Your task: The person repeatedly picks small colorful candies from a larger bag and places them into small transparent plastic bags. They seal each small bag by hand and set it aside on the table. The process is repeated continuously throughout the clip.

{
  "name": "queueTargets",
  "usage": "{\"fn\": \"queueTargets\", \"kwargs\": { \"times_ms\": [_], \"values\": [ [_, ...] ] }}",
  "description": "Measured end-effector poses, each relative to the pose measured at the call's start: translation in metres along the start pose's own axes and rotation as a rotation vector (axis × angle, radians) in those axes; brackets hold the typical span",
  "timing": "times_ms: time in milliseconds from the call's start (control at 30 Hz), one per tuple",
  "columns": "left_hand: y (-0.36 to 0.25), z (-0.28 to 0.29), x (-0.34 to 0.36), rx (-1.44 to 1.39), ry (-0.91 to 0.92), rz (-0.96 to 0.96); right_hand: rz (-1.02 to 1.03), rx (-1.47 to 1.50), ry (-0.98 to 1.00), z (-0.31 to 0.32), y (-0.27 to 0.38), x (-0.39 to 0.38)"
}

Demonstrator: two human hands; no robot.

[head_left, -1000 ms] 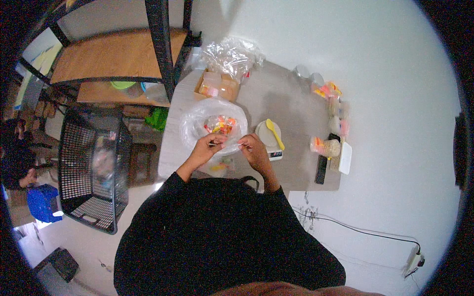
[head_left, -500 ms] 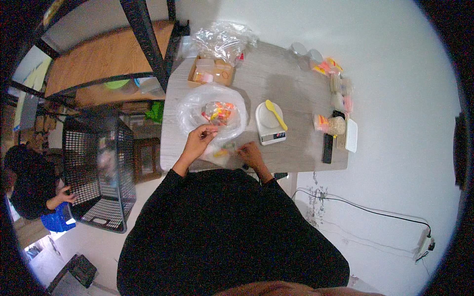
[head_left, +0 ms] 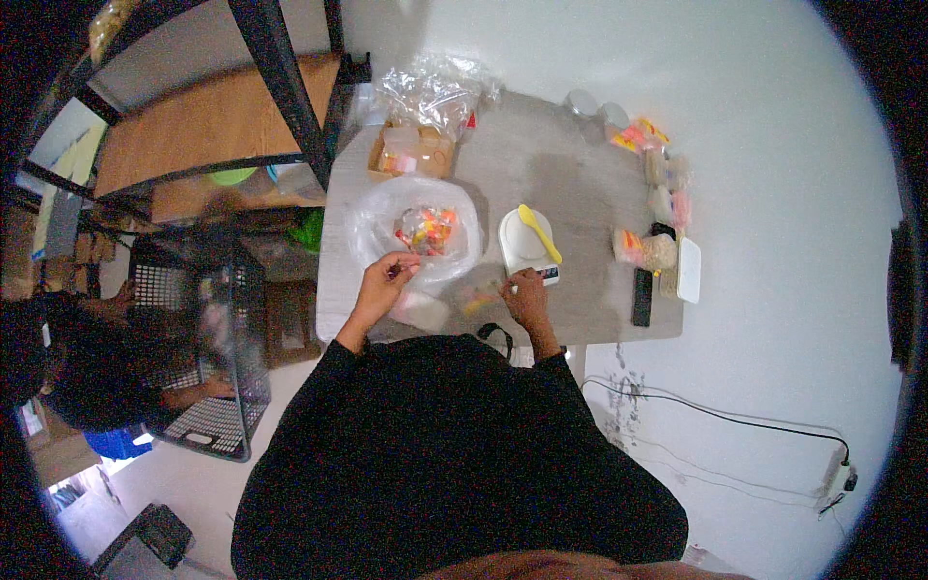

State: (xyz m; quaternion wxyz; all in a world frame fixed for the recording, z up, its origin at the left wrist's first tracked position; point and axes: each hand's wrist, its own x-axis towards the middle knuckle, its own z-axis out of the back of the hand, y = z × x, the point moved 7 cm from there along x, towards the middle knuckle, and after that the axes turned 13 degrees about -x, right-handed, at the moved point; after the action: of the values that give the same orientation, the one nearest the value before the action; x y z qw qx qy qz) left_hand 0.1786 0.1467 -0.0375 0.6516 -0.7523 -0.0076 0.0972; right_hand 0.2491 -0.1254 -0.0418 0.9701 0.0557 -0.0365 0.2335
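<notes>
1. Right at the counter's (head_left: 592, 314) front edge we've got a clear packet (head_left: 422, 311), whitish, with a yellow-orange blur toward its right; it's outside the bag, so it looks like the piece left over.
2. Our left hand (head_left: 387, 282) hovers at the bag's near rim, thumb and fingertips almost together; we can't tell whether thin plastic is pinched there.
3. Here's our right hand (head_left: 525, 298), fingers curled, near the front edge and beside that coloured blur; whether it has hold of anything, we can't tell.
4. Further in, toward the left edge: a translucent white bag (head_left: 362, 227), mouth wide and unclosed, with red, orange and yellow pieces (head_left: 426, 230) already inside. That much, we'd judge, is done.
5. To its right, a white scale (head_left: 519, 261), carrying only a yellow spoon (head_left: 539, 232) that we can see.
6. Way out by the far left corner, a cardboard box (head_left: 437, 164), crumpled clear plastic (head_left: 435, 92) behind it.
</notes>
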Motion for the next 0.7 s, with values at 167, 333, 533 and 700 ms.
{"fn": "queueTargets", "kwargs": {
  "times_ms": [167,333,533,700],
  "values": [
    [-0.010,-0.013,0.007,-0.051,0.030,-0.049,-0.151,0.552,0.106,-0.006,-0.025,0.001],
    [-0.016,-0.020,0.009,-0.038,0.038,-0.019,-0.071,0.288,-0.001,0.015,-0.023,0.014],
    [-0.037,-0.042,0.013,0.041,0.154,-0.075,0.088,0.446,-0.083,0.071,0.010,0.034],
    [-0.060,-0.072,0.023,0.049,0.306,-0.085,0.171,0.573,0.034,0.102,0.042,0.042]
  ]
}}
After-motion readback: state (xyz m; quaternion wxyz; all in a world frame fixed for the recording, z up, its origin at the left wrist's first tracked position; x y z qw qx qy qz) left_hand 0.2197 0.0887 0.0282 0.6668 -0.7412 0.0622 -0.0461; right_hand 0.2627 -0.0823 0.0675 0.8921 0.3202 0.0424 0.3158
